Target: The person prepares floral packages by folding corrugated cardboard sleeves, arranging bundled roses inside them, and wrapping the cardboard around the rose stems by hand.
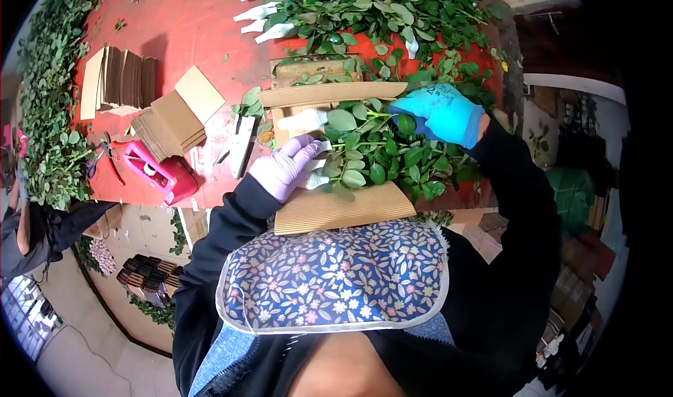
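My left hand (286, 166), in a lilac glove, is closed on a rose at its white-netted head, fingers pressed together. Another white-netted head (303, 120) lies just above it, and one (313, 180) shows below. In a bright blue glove, my right hand (440, 114) curls around the leafy rose stems (382, 119) to the right; its fingertips are partly hidden by leaves. The roses lie over a corrugated cardboard sheet (343, 208), whose near flap faces me and whose far edge (333, 94) stands up.
A pink tape dispenser (161, 174), red-handled pliers (112, 162), a box cutter (242, 145) and cardboard pieces (168, 125) lie left on the red table (210, 29). More netted roses (273, 31) are heaped at the far side. Another person's arm (24, 225) shows far left.
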`<state>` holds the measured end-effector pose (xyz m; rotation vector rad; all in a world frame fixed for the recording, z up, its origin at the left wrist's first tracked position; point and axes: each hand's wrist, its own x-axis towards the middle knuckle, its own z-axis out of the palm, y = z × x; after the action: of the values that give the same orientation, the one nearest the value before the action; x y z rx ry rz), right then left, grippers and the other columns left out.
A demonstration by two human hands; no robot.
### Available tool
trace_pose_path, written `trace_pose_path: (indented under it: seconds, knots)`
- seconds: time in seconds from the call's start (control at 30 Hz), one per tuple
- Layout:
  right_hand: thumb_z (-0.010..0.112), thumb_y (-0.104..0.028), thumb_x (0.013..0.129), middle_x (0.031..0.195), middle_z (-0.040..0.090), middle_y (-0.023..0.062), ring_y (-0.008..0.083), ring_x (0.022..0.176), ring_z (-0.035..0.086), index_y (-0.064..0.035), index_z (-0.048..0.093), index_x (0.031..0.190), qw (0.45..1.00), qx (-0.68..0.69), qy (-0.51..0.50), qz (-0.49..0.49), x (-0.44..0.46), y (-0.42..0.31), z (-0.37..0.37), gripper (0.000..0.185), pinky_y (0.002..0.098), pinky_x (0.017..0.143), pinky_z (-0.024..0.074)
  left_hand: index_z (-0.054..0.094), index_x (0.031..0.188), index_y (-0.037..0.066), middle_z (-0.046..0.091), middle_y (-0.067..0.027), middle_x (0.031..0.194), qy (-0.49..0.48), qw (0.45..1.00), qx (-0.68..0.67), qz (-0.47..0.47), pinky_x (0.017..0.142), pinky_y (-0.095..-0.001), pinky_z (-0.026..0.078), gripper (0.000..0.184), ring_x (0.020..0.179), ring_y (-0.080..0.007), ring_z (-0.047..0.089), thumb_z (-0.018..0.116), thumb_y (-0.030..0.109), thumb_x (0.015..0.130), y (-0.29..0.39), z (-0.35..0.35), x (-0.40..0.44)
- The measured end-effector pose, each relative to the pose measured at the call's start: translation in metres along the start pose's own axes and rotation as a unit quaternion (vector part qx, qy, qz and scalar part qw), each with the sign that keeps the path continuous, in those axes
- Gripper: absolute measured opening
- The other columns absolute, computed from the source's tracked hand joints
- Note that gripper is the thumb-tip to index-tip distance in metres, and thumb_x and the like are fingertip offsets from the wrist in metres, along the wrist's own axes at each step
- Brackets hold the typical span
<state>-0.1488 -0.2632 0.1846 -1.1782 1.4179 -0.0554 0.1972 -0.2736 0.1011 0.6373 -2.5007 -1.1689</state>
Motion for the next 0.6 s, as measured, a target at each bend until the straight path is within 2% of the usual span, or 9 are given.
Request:
trace_pose_path:
  seconds: [0.03,0.07,0.1,0.23,0.37,0.4,0.47,0.5,0.6]
  knots:
    - [0.062,-0.022,0.089,0.080,0.064,0.0120,0.0224,0.061,0.063,-0.0081,0.066,0.105,0.999,-0.040,0.032,0.017,0.002,-0.007,0.009,0.021,0.0319,0.055,0.0502,0.055,0.126,0.008,0.054,-0.0139,0.127,-0.013,0.999,0.039,-0.016,0.077,-0.0340,0.056,0.058,0.097,-0.0304,0.064,0.069,-0.001,0.070,0.001,0.000,0.000]
    - [0.063,-0.019,0.085,0.078,0.063,0.0103,0.0224,0.060,0.063,-0.0097,0.064,0.105,0.957,-0.271,0.033,-0.100,0.006,-0.006,0.014,0.022,0.0323,0.054,0.0499,0.055,0.126,0.008,0.055,-0.0132,0.125,-0.025,0.996,0.079,-0.031,0.076,-0.0341,0.056,0.058,0.096,-0.0301,0.064,0.069,0.001,0.070,0.002,-0.001,0.002]
    - [0.064,-0.016,0.081,0.076,0.062,0.0086,0.0224,0.060,0.062,-0.0112,0.062,0.105,0.844,-0.487,0.091,-0.207,0.011,-0.005,0.020,0.024,0.0326,0.053,0.0496,0.055,0.126,0.008,0.055,-0.0132,0.125,-0.025,0.996,0.081,-0.027,0.076,-0.0341,0.056,0.058,0.096,-0.0301,0.064,0.069,0.001,0.070,0.001,-0.001,0.002]
    - [0.063,-0.010,0.074,0.072,0.060,0.0076,0.0257,0.061,0.061,-0.0117,0.060,0.116,0.793,-0.548,0.091,-0.250,0.022,0.020,0.032,0.042,0.0381,0.056,0.0479,0.055,0.125,0.010,0.055,-0.0096,0.125,0.009,0.986,0.163,-0.027,0.070,-0.0363,0.057,0.043,0.094,-0.0301,0.065,0.065,0.013,0.083,0.004,0.002,-0.001]
    - [0.066,-0.006,0.071,0.077,0.064,0.0072,0.0246,0.069,0.065,-0.0125,0.063,0.118,0.850,-0.438,0.083,-0.280,0.025,0.042,0.028,0.048,0.0367,0.060,0.0502,0.059,0.125,0.012,0.047,-0.0226,0.135,0.044,0.995,0.094,-0.013,0.088,-0.0383,0.053,0.055,0.109,-0.0352,0.061,0.073,0.010,0.072,-0.011,0.011,-0.005]
    - [0.063,-0.006,0.079,0.082,0.066,0.0091,0.0232,0.073,0.066,-0.0126,0.064,0.118,0.871,-0.431,0.056,-0.227,0.024,0.037,0.026,0.039,0.0354,0.063,0.0514,0.063,0.122,0.012,0.045,-0.0259,0.137,0.032,0.998,0.050,-0.017,0.093,-0.0385,0.050,0.060,0.111,-0.0352,0.061,0.076,0.007,0.063,-0.012,0.009,-0.003]
    - [0.056,-0.009,0.090,0.090,0.068,0.0091,0.0195,0.078,0.067,-0.0100,0.063,0.120,0.937,-0.287,0.018,-0.200,0.029,0.037,0.017,0.030,0.0334,0.065,0.0521,0.061,0.123,0.011,0.043,-0.0251,0.136,-0.011,0.999,0.028,-0.030,0.096,-0.0390,0.049,0.061,0.119,-0.0384,0.054,0.076,0.005,0.065,-0.013,0.005,-0.002]
    - [0.049,-0.013,0.096,0.103,0.069,0.0083,0.0170,0.083,0.067,-0.0070,0.061,0.123,0.994,0.066,-0.086,-0.009,0.023,0.033,0.004,0.029,0.0309,0.069,0.0526,0.061,0.123,0.011,0.043,-0.0242,0.135,-0.018,0.999,0.008,-0.037,0.097,-0.0386,0.049,0.060,0.119,-0.0384,0.054,0.076,0.004,0.065,-0.015,0.005,-0.001]
    - [0.055,-0.026,0.096,0.108,0.068,0.0035,0.0121,0.085,0.062,-0.0044,0.062,0.122,0.927,0.367,-0.050,0.061,0.002,0.045,-0.055,0.035,0.0258,0.068,0.0487,0.062,0.120,0.013,0.043,-0.0200,0.135,-0.040,0.997,0.021,-0.055,0.095,-0.0351,0.051,0.053,0.114,-0.0343,0.057,0.073,0.001,0.070,-0.011,0.001,0.002]
